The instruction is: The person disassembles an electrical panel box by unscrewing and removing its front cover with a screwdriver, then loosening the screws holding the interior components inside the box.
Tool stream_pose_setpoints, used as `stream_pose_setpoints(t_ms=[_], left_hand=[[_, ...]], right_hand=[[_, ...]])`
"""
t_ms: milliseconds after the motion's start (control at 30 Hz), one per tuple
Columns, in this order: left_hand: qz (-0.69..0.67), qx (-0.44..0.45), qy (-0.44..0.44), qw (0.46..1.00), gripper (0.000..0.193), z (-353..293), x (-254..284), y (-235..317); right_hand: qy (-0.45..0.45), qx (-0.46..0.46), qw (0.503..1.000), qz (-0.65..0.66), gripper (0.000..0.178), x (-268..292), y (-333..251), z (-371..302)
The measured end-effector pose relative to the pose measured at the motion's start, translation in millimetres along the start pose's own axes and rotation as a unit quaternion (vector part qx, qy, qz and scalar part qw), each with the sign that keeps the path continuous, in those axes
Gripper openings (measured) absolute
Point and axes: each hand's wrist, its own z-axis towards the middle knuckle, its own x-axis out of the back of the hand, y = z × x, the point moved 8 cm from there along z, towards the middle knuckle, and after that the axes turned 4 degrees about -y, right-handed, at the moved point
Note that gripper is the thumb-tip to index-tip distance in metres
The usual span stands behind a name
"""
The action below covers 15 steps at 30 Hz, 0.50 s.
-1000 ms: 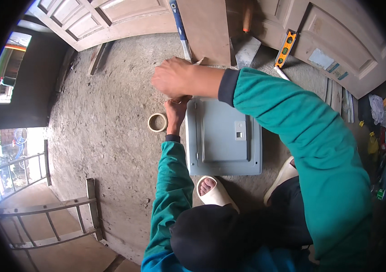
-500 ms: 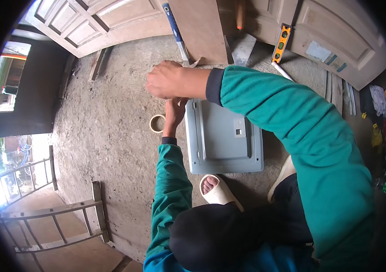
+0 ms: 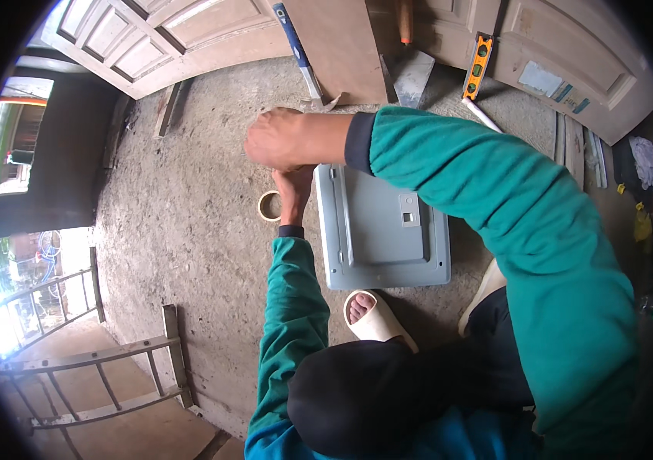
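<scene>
A grey metal electrical panel box [image 3: 384,253] with a raised door lies flat on the concrete between my feet. Beyond its far left corner, my right hand [image 3: 274,138] is curled closed, its knuckles upward. What it grips, if anything, is out of sight beneath it. My left hand [image 3: 293,188] reaches up under the right one beside the box's left edge, and its fingers are hidden there. Close by on the left lies a roll of masking tape [image 3: 260,207].
A blue-handled hammer [image 3: 293,38] leans by a board [image 3: 334,54]. An orange spirit level [image 3: 478,65] and a trowel [image 3: 412,77] are near the panelled doors [image 3: 572,54]. A ladder [image 3: 96,359] lies at lower left. Assorted items [image 3: 652,184] sit at far right.
The view has shifted slightly, so the box and tape roll appear a little higher and farther right. My hands stay together at the same corner, with the right hand slightly lower over the left.
</scene>
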Motion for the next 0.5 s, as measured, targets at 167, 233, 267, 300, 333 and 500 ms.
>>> stream_pose_setpoints(t_ms=[167,233,267,300,333,500], left_hand=[[0.016,0.064,-0.059,0.996,0.022,-1.8,3.3,-3.3],[0.025,-0.011,-0.139,0.990,0.021,0.3,-4.9,5.2],[0.025,-0.012,-0.139,0.990,0.021,2.0,-5.1,4.0],[0.041,-0.033,-0.108,0.993,0.020,4.4,-3.8,6.2],[0.056,-0.054,-0.077,0.994,0.020,5.6,-1.5,8.6],[0.076,0.053,-0.096,0.991,0.022,0.6,-11.2,-3.4]], right_hand=[[0.103,0.067,0.992,0.005,0.019,-5.6,-0.8,-4.6],[0.062,0.064,0.996,-0.004,0.019,-0.8,-2.1,-5.0],[0.047,0.028,0.998,0.008,0.019,3.2,-0.4,-2.2],[0.031,-0.010,0.999,0.021,0.018,0.5,4.8,0.2],[0.031,-0.011,0.999,0.021,0.018,-1.4,4.9,1.4],[0.045,0.047,0.998,0.012,0.020,-7.7,10.2,-7.4]])
